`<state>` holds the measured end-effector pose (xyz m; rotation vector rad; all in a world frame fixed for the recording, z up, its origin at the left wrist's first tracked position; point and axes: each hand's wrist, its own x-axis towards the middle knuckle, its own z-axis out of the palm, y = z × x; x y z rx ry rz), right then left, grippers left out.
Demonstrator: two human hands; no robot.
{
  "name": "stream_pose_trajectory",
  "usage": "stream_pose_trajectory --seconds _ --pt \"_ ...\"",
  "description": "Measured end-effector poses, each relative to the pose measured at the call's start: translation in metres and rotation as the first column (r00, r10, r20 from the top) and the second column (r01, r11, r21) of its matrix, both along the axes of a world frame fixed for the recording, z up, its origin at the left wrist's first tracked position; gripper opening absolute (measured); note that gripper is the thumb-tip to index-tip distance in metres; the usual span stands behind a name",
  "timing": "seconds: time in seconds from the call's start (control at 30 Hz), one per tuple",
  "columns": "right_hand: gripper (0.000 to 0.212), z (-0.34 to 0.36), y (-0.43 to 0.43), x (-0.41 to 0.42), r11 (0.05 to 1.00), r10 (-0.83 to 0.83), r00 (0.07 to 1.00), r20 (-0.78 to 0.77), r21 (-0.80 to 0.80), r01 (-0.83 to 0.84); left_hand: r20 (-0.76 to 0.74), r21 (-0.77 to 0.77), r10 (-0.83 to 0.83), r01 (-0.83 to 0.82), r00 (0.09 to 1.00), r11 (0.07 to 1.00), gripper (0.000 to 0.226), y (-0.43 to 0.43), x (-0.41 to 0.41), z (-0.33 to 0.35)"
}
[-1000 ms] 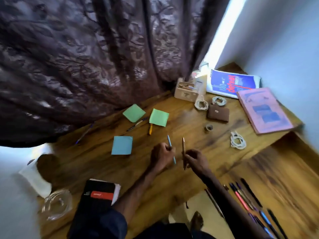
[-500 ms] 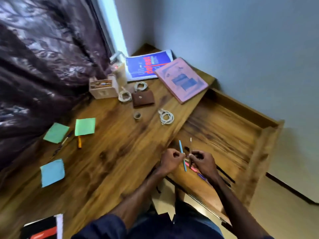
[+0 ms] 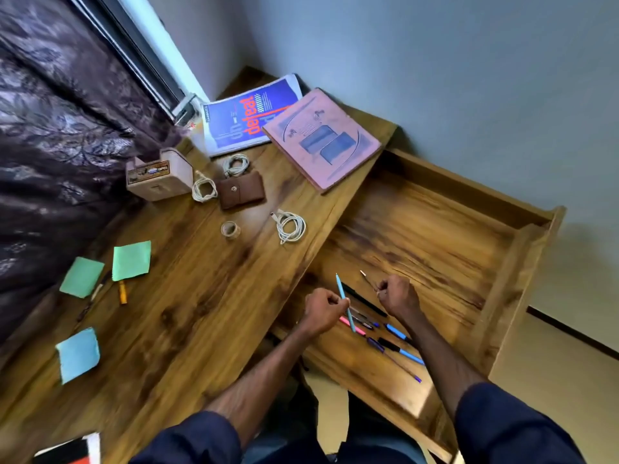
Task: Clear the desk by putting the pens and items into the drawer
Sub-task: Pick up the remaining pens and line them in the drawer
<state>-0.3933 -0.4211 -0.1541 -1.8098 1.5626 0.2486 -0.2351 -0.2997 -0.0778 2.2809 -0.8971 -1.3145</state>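
Head: both grips (image 3: 323, 309) (image 3: 398, 296) round pens (image 3: 341, 289) (image 3: 367, 279)

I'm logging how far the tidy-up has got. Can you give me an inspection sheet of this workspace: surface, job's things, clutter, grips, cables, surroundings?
Surface: wooden desk, its drawer pulled open.
Job's things: several pens lie in the drawer; an orange pen and a dark pen lie on the desk by the sticky notes.
Clutter: tape roll, brown pouch, wooden box, blue book and pink book on the desk.
Grips: left hand pinches a light blue pen; right hand holds a thin pen; both above the drawer.
Cables: coiled white cable near the desk edge; two more coils by the pouch.
Surroundings: dark curtain, grey wall.
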Motion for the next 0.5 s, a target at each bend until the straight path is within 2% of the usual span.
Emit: stream_pose_trajectory --seconds 0.3,0.5 --pt "0.008 -0.004 -0.006 0.009 0.990 0.141 0.990 0.001 -0.007 -0.141 -0.052 0.012 0.029 -0.028 0.998 1.000 0.020 -0.008 -0.001 -0.008" --pt "0.017 -0.005 -0.008 0.005 0.979 0.204 0.977 0.056 -0.020 -0.203 -0.074 0.018 0.015 -0.014 0.997 1.000 0.020 -0.012 -0.008 -0.009"
